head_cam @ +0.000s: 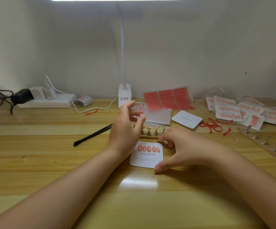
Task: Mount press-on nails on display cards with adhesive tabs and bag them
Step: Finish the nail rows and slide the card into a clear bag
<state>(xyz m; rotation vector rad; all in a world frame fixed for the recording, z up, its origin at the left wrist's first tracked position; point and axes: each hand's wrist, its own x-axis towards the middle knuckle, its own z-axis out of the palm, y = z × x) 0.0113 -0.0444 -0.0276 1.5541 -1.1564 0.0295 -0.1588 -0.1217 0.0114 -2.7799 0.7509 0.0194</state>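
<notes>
Grip: left hand (125, 128) pinches one press-on nail (141, 115); right hand (180, 146) open, holding nothing.
Nail judged light, slippery; hold by edges. Display card (146, 160) lies directly below.

- The left hand (125, 128) pinched a small pink press-on nail (141, 115) above the wooden surface (51, 162).
- The right hand (182, 146) rested, fingers (163, 138) spread, beside a white display card (146, 157) bearing five pink nails.
- Black tweezers (92, 134) lay left.
</notes>
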